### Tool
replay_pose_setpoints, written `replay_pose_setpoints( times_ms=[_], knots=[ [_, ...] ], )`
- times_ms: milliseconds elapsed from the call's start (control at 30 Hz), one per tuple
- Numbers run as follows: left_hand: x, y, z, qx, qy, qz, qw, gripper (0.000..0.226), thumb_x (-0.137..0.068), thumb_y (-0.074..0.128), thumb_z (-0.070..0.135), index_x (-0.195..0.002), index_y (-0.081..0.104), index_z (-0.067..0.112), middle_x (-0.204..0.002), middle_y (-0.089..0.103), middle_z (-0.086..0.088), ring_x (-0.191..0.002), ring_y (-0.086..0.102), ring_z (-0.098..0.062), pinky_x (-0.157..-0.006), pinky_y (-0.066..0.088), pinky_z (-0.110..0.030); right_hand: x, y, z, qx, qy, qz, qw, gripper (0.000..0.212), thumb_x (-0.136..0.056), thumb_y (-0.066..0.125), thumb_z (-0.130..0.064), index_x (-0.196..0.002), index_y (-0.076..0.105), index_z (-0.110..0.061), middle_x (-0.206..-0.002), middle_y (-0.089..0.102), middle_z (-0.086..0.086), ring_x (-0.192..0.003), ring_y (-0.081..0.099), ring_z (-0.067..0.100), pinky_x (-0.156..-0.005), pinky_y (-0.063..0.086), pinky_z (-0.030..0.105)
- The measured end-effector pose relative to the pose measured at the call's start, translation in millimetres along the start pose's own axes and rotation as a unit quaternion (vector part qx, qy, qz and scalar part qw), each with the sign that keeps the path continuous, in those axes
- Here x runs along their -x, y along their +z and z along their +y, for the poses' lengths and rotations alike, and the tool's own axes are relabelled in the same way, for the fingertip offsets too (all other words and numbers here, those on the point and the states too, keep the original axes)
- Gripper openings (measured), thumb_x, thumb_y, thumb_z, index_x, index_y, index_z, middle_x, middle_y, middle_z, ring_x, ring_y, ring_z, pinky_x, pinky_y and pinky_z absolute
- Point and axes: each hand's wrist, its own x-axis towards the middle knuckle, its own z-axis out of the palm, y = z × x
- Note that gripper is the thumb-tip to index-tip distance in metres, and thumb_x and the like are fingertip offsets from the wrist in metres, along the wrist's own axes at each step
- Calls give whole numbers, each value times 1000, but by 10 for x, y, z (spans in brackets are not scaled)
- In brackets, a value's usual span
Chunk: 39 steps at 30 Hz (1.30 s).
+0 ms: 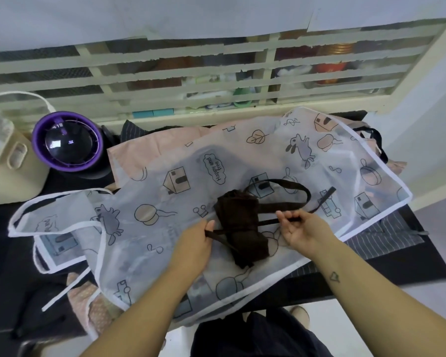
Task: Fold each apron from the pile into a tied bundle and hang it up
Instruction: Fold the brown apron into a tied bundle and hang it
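On the sheer cartoon-printed apron (165,202), left hand (193,240) and right hand (301,228) each pinch a dark tie (268,222) of the rolled brown apron bundle (240,228); tightening the knot seems next.

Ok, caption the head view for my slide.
Left hand and right hand pinch the ties of a rolled brown apron atop a printed sheer apron.

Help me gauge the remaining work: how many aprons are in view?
4: the brown bundle being tied, the translucent printed apron under it, a pink apron beneath that, and a striped apron at the right. More may be hidden underneath.
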Motion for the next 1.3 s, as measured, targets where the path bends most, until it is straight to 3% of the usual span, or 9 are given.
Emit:
replay_pose_setpoints(
  times_ms=[133, 300, 533, 667, 800, 900, 1033, 1200, 1300],
  knots=[
    [-49, -139, 131, 149, -99, -50, 983, 43, -102, 36, 34, -66, 48, 14, -62, 53, -1, -60, 50, -12, -63, 42, -26, 46, 78, 30, 131, -95, -53, 985, 33, -104, 35, -20, -74, 46, -9, -71, 57, 9, -88, 67, 29, -72, 55, 35],
    [-144, -181, 160, 514, -250, -51, 819, 36, -101, 41, 35, -93, 55, 3, -96, 72, -11, -93, 68, -19, -70, 53, -25, 73, 51, 21, 467, -244, -110, 843, 38, -102, 39, -18, -68, 54, -10, -67, 64, 8, -94, 69, 16, -95, 50, 38],
    [-64, -143, 183, 612, -274, 2, 742, 49, -101, 40, 32, -58, 49, 11, -88, 74, -12, -91, 67, -20, -78, 50, -29, 15, -112, -138, 581, -272, -131, 756, 40, -101, 42, -24, -68, 62, -14, -80, 71, 9, -98, 67, 16, -99, 46, 46],
    [-93, -209, 345, 569, -141, -36, 809, 42, -101, 39, 31, -72, 63, 12, -87, 74, -4, -95, 68, -16, -93, 46, -30, 165, -7, -136, 560, -286, -149, 763, 39, -101, 42, -23, -71, 64, -15, -84, 71, 11, -96, 67, 21, -97, 49, 41],
    [-145, -208, 472, 136, 43, -104, 984, 22, -93, 56, 37, -114, 62, 34, -107, 62, 18, -104, 57, -2, -90, 42, -17, 406, 111, -152, 571, -295, -179, 745, 38, -101, 41, -22, -72, 63, -13, -74, 70, 8, -80, 68, 21, -85, 53, 36],
    [-193, -115, 541, -62, 164, -125, 976, 38, -91, 61, 35, -127, 53, 33, -112, 45, 18, -93, 55, -1, -84, 44, -18, 640, 286, -162, 606, -306, -232, 697, 39, -100, 41, -24, -72, 63, -9, -69, 66, 8, -67, 60, 19, -73, 48, 34],
    [-253, -21, 577, -148, 215, -85, 962, 22, -97, 48, 33, -112, 50, 18, -98, 61, 2, -85, 61, -16, -76, 48, -30, 822, 742, -71, 667, -326, -284, 607, 37, -100, 41, -28, -85, 67, -8, -78, 67, 4, -70, 58, 11, -71, 48, 24],
    [-272, -97, 598, -25, 115, -132, 984, 25, -102, 38, 31, -99, 61, 20, -86, 61, 8, -74, 56, -1, -69, 43, -15, 613, 800, -128, 615, -243, -254, 706, 27, -102, 35, -25, -117, 57, -24, -105, 64, -4, -67, 63, 18, -69, 53, 27],
    [-270, -138, 590, -14, 119, -129, 984, 26, -102, 38, 27, -99, 62, 17, -84, 61, 6, -75, 56, -6, -70, 42, -17, 409, 516, -74, 704, -216, -225, 638, 32, -93, 44, -7, -122, 53, -19, -112, 62, 0, -71, 64, 11, -60, 50, 15]
  ],
)
